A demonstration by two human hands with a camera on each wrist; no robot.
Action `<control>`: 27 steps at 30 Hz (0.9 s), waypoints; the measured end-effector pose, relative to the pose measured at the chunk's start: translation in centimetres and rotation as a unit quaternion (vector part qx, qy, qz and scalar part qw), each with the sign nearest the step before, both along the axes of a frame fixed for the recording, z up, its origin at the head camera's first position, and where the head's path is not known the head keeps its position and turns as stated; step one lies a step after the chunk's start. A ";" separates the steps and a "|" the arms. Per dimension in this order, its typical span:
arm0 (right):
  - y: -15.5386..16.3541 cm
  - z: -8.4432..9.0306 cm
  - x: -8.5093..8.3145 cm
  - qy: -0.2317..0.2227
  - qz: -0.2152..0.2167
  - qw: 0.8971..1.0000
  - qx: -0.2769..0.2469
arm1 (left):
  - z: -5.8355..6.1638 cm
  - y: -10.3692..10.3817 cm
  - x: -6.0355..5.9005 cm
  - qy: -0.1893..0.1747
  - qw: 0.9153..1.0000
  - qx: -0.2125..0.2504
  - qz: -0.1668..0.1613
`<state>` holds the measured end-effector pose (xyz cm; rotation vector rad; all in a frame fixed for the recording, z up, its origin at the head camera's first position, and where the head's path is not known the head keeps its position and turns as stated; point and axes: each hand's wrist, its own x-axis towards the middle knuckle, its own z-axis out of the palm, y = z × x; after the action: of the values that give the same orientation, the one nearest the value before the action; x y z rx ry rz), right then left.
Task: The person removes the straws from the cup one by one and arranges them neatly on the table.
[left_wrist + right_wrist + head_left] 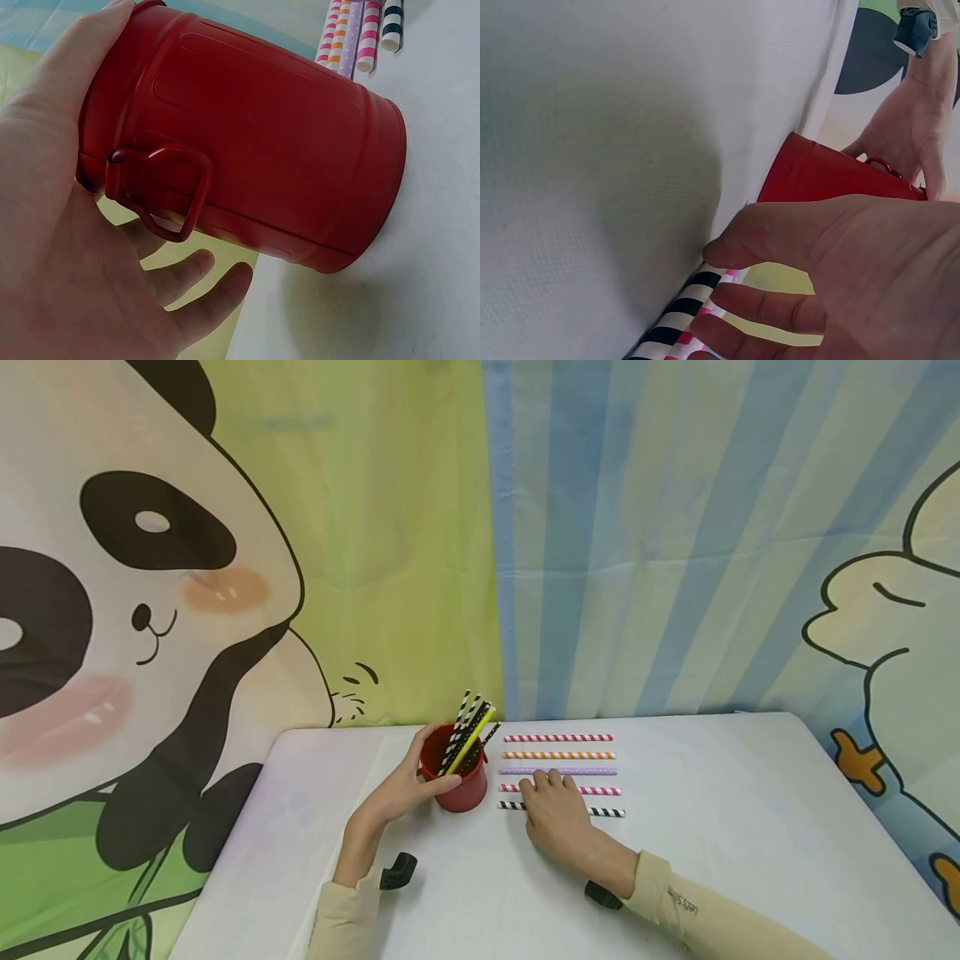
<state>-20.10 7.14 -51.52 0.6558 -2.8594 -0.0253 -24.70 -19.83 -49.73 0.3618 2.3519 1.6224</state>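
My left hand point(401, 789) holds a red metal bucket point(467, 795) near its rim, thumb on the near side and fingers curling round the far side. Black-and-white and yellow paper straws point(471, 739) lean inside it. The left wrist view shows its wire handle point(176, 191). Several striped and dotted straws lie in parallel rows to the right. Over the nearest rows is my right hand point(558, 818), fingers loosely bent and spread from the thumb. Its thumb tip is at the black-and-white straw point(679, 313); the hand hides the middle of that straw and of the pink-and-white straw point(600, 791).
Farther back lie a lilac dotted straw point(592, 771), an orange-and-white straw point(558, 755) and a red-and-white straw point(558, 738). The white table point(750, 827) ends against a printed curtain point(645, 527). Black wrist devices point(399, 871) sit by both wrists.
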 end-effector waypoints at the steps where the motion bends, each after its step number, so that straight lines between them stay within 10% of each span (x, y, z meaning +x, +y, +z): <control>1: 0.0 0.0 0.0 -0.001 0.000 1.000 -0.001 | 0.0 0.0 0.0 0.000 1.000 0.000 0.000; 16: 0.1 1.5 -0.8 -0.099 0.052 0.978 -0.178 | -0.1 -0.1 -0.1 0.000 1.000 -0.007 0.003; 21: -0.2 2.2 -1.6 -0.170 0.048 0.949 -0.262 | -0.1 0.0 -0.2 -0.001 1.000 -0.006 0.005; 27: -0.4 2.4 -2.5 -0.238 0.037 0.889 -0.390 | 0.1 0.1 -0.1 -0.009 1.000 0.004 0.005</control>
<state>-22.61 6.75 -49.16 0.6328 -2.8625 1.3889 -24.84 -19.76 -49.65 0.3374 2.3381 1.6325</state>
